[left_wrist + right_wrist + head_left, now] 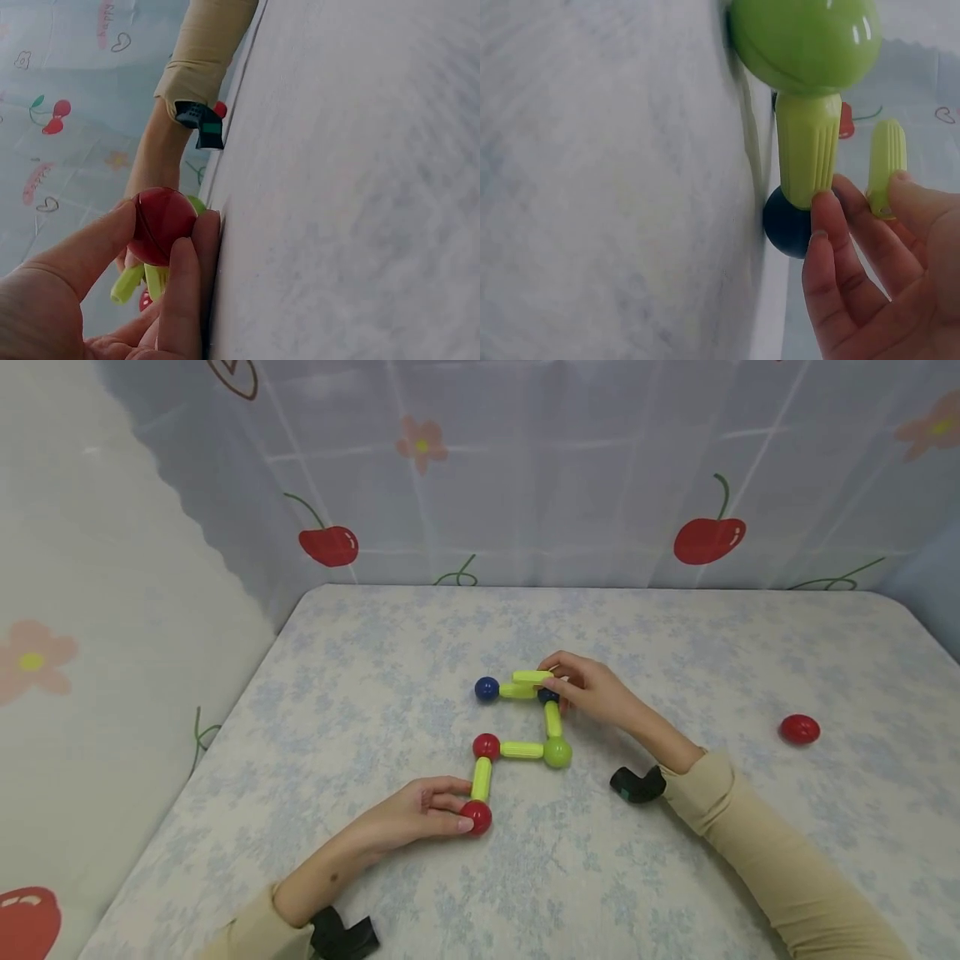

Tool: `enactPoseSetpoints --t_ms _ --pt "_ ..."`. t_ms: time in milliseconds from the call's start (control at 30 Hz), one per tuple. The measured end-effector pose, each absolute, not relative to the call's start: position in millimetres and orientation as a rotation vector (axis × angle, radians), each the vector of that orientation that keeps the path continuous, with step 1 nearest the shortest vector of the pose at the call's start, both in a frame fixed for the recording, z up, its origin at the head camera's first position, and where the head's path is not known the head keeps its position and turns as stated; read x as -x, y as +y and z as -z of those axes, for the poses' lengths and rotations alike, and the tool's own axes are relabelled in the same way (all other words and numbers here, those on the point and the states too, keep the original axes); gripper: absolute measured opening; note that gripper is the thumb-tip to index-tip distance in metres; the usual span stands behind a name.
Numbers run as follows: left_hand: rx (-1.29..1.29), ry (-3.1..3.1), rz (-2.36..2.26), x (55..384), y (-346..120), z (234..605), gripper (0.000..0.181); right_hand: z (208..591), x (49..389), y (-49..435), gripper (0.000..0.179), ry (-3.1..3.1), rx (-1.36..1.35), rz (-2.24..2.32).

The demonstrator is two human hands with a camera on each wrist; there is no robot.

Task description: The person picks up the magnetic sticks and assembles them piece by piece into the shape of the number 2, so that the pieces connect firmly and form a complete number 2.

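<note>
A zigzag chain of toy balls and ribbed yellow-green rods lies on the table. My left hand point(412, 812) pinches the red ball point(477, 817) at its near end, thumb on one side and fingers on the other. A rod point(482, 779) joins that ball to a second red ball point(486, 746); another rod point(522, 750) leads to a green ball point(557, 752). Over the far corner, my right hand point(596, 692) holds a loose rod point(889, 161) between thumb and forefinger. Its other fingers touch the blue ball point(786, 225) and rod there. Another blue ball point(487, 689) forms the far left end.
A red oval piece point(799, 729) lies alone at the right of the table point(750, 652). Black wrist devices point(637, 784) sit at both cuffs. Behind the table hangs a curtain point(525, 485) printed with cherries and flowers.
</note>
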State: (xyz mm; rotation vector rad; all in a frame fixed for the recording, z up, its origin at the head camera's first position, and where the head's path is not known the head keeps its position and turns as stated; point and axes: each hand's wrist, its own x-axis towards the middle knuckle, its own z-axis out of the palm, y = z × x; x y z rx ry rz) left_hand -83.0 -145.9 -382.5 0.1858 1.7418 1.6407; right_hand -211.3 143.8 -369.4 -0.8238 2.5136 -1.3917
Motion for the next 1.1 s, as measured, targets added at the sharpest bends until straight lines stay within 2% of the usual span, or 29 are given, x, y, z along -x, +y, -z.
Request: enactPoseSetpoints --t_ms 233,733,1100 --pt "-0.156 1.73 -1.679 93 -134 388 0.058 366 202 152 0.025 2.641 0.709 1.474" --pt "-0.122 1.78 -1.693 104 -124 385 0.059 365 126 160 0.017 2.334 0.739 1.429" --pt "-0.123 1.71 -1.764 106 -122 385 0.056 375 111 151 0.013 2.275 0.727 1.328"
